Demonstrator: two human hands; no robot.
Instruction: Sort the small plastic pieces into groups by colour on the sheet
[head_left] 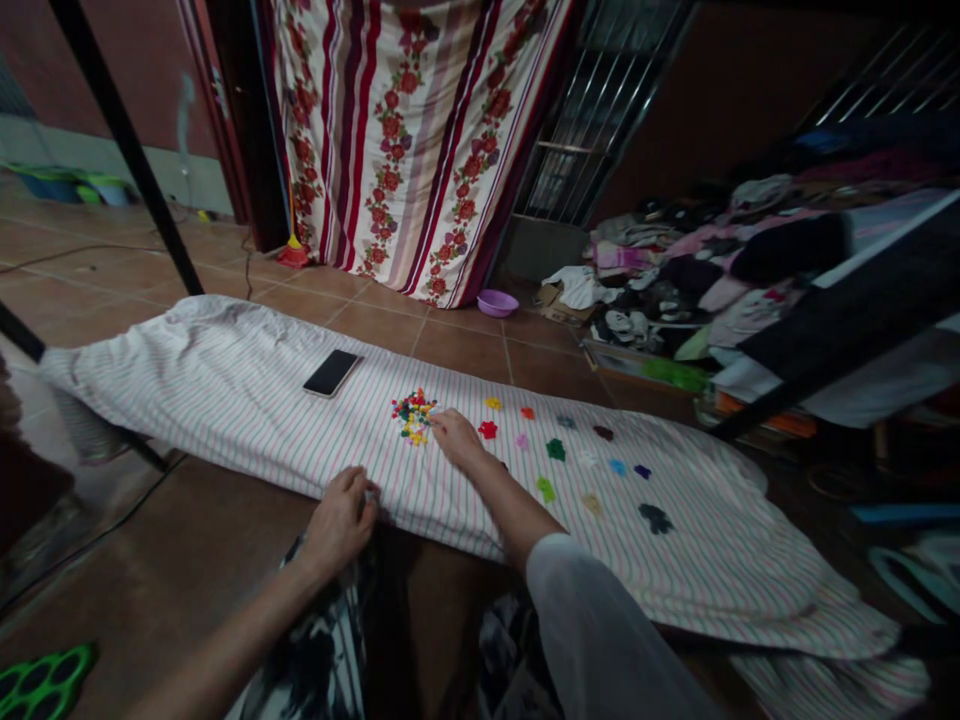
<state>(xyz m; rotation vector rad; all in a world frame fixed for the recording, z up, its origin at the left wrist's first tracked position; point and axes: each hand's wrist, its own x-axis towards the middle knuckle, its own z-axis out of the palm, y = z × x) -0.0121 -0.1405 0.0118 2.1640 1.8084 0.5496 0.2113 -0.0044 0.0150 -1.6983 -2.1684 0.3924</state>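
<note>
A striped cloth (247, 390) covers a long, low surface before me. A pile of small mixed-colour pieces (415, 412), in red, yellow, green and other colours, lies near its middle. My right hand (457, 437) is at the pile's right side, thumb and fingers pinched together; whatever is between the fingertips is hidden. At the cloth's near edge rests my left hand (346, 515), fingers loosely bent and thumb apart, with nothing visible in it. Right of the pile are several single-colour heaps, among them a red heap (488, 430), a dark green heap (555, 449) and a black heap (656, 518).
A black phone (332, 372) lies on the cloth left of the pile. Dark poles (127, 140) rise beside the covered surface. Beyond it, a purple basin (498, 302) stands on the tiled floor near a floral curtain (405, 140). Clothes (705, 250) are heaped at the right.
</note>
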